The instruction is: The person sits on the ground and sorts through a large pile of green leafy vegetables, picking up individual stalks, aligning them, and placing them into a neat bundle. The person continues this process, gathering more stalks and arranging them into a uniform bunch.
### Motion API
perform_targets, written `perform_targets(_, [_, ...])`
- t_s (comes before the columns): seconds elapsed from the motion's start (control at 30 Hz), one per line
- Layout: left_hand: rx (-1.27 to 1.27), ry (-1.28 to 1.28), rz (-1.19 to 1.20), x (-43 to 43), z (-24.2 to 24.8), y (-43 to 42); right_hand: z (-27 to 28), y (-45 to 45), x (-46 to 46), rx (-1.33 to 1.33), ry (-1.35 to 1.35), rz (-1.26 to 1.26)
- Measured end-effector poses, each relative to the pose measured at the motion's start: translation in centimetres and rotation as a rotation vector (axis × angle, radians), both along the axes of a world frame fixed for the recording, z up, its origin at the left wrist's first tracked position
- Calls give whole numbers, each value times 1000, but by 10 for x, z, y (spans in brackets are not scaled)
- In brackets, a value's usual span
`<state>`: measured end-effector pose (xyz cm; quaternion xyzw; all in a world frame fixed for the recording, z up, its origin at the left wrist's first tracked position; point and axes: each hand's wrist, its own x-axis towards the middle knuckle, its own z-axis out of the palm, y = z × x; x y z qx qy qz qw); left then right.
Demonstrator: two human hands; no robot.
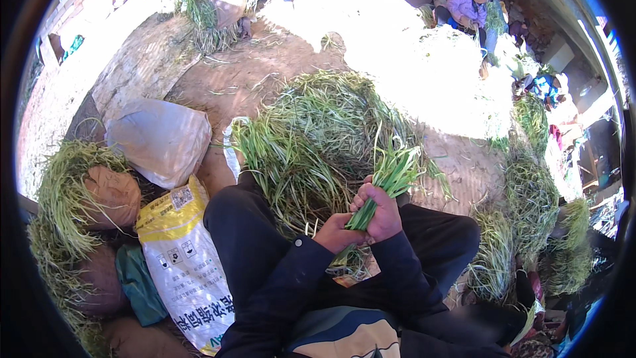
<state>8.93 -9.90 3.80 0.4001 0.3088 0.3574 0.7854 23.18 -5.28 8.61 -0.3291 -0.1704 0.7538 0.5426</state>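
Note:
Between my bent knees, both hands grip one bundle of long green leafy stalks (392, 174). My right hand (380, 211) closes around the middle of the bundle, its fingers wrapped over the stalks. My left hand (340, 232) is shut on the lower part, close against the right hand. The leafy tips point up and away from me, and the lower ends show below my hands. Just beyond lies a large heap of similar green stalks (318, 129), spread on the ground in front of my legs.
At the left are a printed white and yellow sack (184, 263), a stuffed whitish sack (159, 139), a green bag (141, 283) and stalks (74, 194) over brown sacks. More stalk piles (531, 204) line the right side. A person in purple (464, 7) is at the upper right.

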Motion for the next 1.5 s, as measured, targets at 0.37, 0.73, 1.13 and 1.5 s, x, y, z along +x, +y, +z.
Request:
perform_targets(0.37, [-20,-5,45,-1,2,-4,-5,-5,-2,-15,6,-32])
perform_targets(0.73, [-1,-42,67,3,-4,-3,-11,-1,-2,-1,-25,-14])
perform_targets(1.13, [-11,22,43,8,-20,-2,-16,-1,2,-4,-32,-25])
perform_targets(1.5, [-86,28,-7,15,-23,-6,-22,-9,11,-18,5,-44])
